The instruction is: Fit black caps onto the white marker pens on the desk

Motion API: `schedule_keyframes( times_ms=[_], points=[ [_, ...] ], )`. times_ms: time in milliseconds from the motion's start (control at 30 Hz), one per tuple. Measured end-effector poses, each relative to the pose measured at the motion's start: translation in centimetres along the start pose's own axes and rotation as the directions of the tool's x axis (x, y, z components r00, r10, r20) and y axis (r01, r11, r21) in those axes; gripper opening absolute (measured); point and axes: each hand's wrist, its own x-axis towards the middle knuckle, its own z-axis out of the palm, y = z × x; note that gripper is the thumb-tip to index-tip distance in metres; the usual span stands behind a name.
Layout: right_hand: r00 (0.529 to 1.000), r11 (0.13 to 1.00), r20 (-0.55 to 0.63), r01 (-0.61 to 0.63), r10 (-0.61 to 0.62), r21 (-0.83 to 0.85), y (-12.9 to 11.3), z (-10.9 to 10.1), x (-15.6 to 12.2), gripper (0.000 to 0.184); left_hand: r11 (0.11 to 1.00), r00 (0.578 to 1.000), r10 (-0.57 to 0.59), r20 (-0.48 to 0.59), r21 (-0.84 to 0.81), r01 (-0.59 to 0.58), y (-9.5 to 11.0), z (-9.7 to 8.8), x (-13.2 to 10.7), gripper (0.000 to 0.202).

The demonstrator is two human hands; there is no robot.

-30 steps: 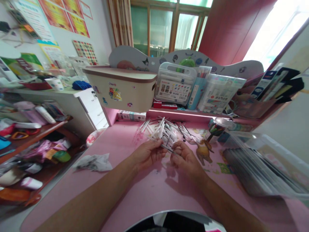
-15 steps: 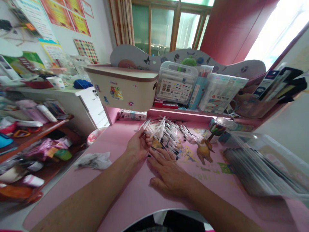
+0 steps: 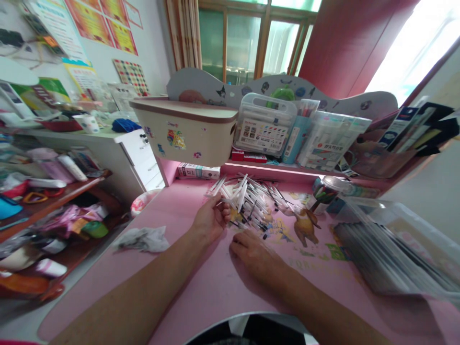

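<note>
Most pens (image 3: 251, 201) lie loose in a heap on the pink desk (image 3: 201, 292), 12 o'clock of both hands; few look gathered, nearly all remain | left hand (image 3: 210, 221) at heap's 8 o'clock, fingers clenched round several pens | right hand (image 3: 256, 255) at 6 o'clock, palm down, fingertips at heap's edge; grasp cannot be told.

On the pink desk (image 3: 215, 292), a cream storage bin (image 3: 187, 132) stood at the back beside a clear marker case (image 3: 265, 125). A crumpled tissue (image 3: 142, 238) lay at the left, and a clear plastic box (image 3: 395, 244) sat far right.
</note>
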Motion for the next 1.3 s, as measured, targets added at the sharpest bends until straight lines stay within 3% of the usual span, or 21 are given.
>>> schedule_keyframes(
  times_ms=[167,300,400,500,600,1000,1300],
  points=[
    [0.994,0.997,-0.093,-0.048,0.053,0.054,0.3,-0.2,-0.6,0.019,0.998,0.999,-0.042,-0.018,0.047,0.043,-0.8,-0.3,0.0,0.028],
    [0.955,0.938,-0.197,-0.152,0.22,0.31,1.2,-1.3,-0.6,0.013,0.996,0.998,-0.047,-0.038,0.08,0.05,-1.3,-0.2,-0.3,0.027],
    [0.847,0.777,-0.267,-0.238,0.46,0.583,2.0,-2.0,-0.5,0.016,0.99,0.999,-0.037,-0.023,0.132,0.039,-1.7,-0.2,-0.5,0.027],
    [0.733,0.53,-0.198,-0.251,0.65,0.81,2.7,-2.2,-0.5,0.013,0.987,0.999,-0.023,0.031,0.161,0.018,-2.2,-0.3,-0.8,0.023],
    [0.698,0.391,-0.118,-0.245,0.707,0.887,3.0,-2.1,-0.4,0.013,0.98,0.997,-0.03,0.07,0.2,0.015,-2.8,-0.3,-0.9,0.019],
    [0.689,0.424,-0.145,-0.253,0.71,0.87,2.8,-2.5,-0.3,0.014,0.952,0.989,-0.026,0.143,0.306,-0.019,-3.8,-0.5,-1.1,0.009],
    [0.682,0.397,-0.132,-0.247,0.719,0.884,3.1,-2.2,-0.6,0.018,0.936,0.988,0.018,0.152,0.345,-0.07,-3.7,-0.6,-1.2,0.013]
  ],
)
